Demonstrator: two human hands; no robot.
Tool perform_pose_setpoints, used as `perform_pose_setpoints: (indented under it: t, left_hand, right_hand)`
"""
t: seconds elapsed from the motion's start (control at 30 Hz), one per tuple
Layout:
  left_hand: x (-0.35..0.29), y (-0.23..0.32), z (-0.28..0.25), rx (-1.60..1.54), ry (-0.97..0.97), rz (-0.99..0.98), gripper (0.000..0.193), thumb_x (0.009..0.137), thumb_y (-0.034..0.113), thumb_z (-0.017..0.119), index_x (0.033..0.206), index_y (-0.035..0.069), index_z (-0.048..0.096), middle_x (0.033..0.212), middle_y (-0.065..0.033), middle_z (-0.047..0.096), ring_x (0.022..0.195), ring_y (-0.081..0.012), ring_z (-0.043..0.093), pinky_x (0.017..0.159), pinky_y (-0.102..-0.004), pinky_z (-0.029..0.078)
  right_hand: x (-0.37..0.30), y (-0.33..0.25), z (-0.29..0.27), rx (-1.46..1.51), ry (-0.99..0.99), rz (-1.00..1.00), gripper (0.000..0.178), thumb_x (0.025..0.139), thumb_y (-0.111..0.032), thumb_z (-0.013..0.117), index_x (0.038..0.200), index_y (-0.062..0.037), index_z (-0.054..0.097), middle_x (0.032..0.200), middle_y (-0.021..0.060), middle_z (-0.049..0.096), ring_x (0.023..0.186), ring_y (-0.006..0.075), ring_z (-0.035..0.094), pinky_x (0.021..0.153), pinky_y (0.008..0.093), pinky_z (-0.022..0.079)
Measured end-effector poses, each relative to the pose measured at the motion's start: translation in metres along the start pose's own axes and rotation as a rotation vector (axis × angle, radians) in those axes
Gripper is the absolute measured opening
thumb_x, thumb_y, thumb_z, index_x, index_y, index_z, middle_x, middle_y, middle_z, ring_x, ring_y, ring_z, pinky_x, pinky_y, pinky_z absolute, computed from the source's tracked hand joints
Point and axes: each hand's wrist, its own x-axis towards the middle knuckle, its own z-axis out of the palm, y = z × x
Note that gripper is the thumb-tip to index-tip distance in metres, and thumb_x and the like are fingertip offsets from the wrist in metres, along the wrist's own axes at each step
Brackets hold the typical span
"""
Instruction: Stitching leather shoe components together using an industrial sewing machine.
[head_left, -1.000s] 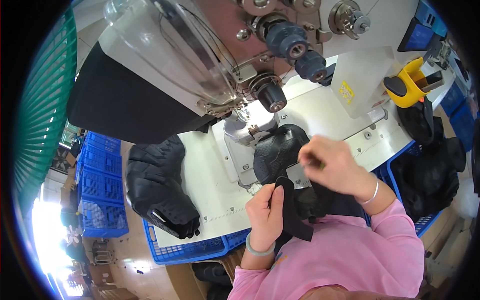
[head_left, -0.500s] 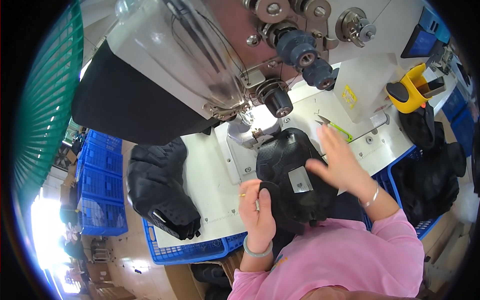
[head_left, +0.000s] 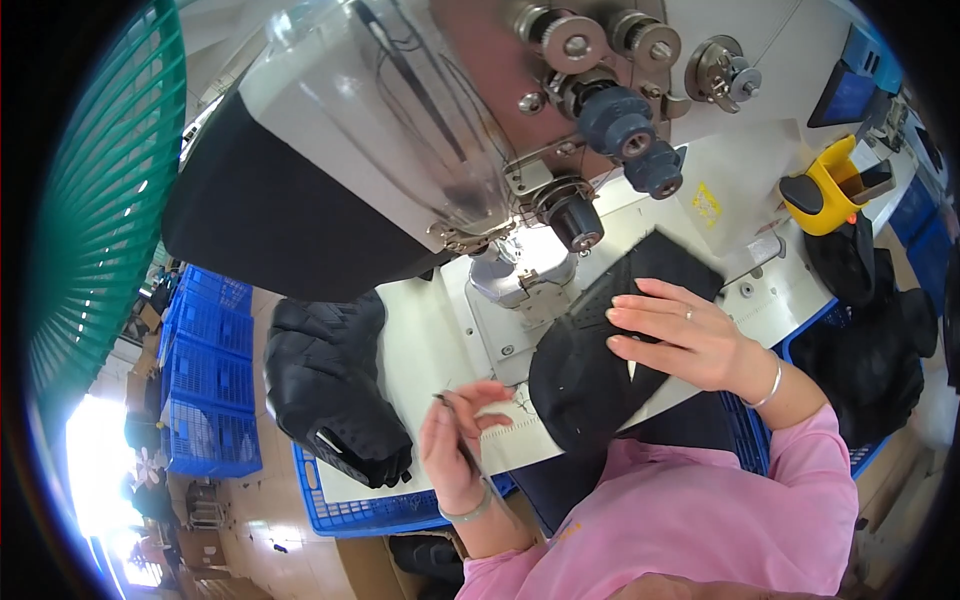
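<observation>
A black shoe upper (head_left: 575, 375) with a faintly textured surface lies at a slant over the pale sewing table (head_left: 420, 340), in front of the sewing machine's post (head_left: 535, 280). My right hand (head_left: 685, 340) grips it from above, fingers long across the fabric, the thumb out of sight. Left of the piece and apart from it, my left hand (head_left: 460, 435) is raised near the table's front edge. A thin dark strip-like thing (head_left: 462, 440) runs between its thumb and fingers; its exact kind is unclear.
A stack of black uppers (head_left: 335, 385) lies at the table's left. The machine head (head_left: 380, 130) hangs over the work. A yellow holder (head_left: 830, 190) stands at the right, above more black pieces (head_left: 860, 345). Blue crates (head_left: 205, 370) and a green fan guard (head_left: 110, 170) are further left.
My left hand has let go of the upper's edge and moved left. My right hand has come down onto the upper, which has turned and shifted right, covering where the green snips lay.
</observation>
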Motion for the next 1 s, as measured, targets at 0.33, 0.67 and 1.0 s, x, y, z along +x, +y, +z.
perform_pose_setpoints:
  t: [0.33, 0.67, 1.0]
  left_hand:
    - [0.016, -0.029, 0.019, 0.096, 0.106, 0.016, 0.044, 0.068, -0.007, 0.075, 0.085, 0.013, 0.039, 0.093, -0.0043, 0.052, 0.086, -0.012, 0.049, 0.078, -0.0254, 0.041]
    - [0.027, -0.016, -0.002, 0.019, -0.063, -0.068, 0.043, 0.068, -0.006, 0.075, 0.08, 0.015, 0.04, 0.079, 0.0033, 0.045, 0.074, -0.0074, 0.044, 0.069, -0.0207, 0.035]
    - [0.056, 0.001, 0.038, 0.808, 0.167, 0.566, 0.032, 0.072, -0.006, 0.074, 0.084, 0.007, 0.047, 0.092, -0.0067, 0.065, 0.067, -0.0086, 0.044, 0.057, -0.0228, 0.039]
  right_hand:
    - [0.03, 0.032, 0.041, -0.104, 0.029, -0.181, 0.03, 0.078, -0.009, 0.068, 0.108, -0.0041, 0.065, 0.121, 0.0114, 0.059, 0.111, 0.0253, 0.06, 0.101, 0.0488, 0.044]
    - [0.031, 0.033, 0.044, -0.065, -0.068, -0.123, 0.031, 0.078, -0.014, 0.064, 0.109, -0.0176, 0.065, 0.129, 0.0056, 0.056, 0.119, 0.0207, 0.055, 0.099, 0.0528, 0.042]
    - [0.035, 0.03, 0.049, -0.165, 0.012, -0.118, 0.027, 0.08, -0.017, 0.07, 0.107, -0.0159, 0.067, 0.124, 0.0034, 0.057, 0.115, 0.0189, 0.055, 0.096, 0.0544, 0.043]
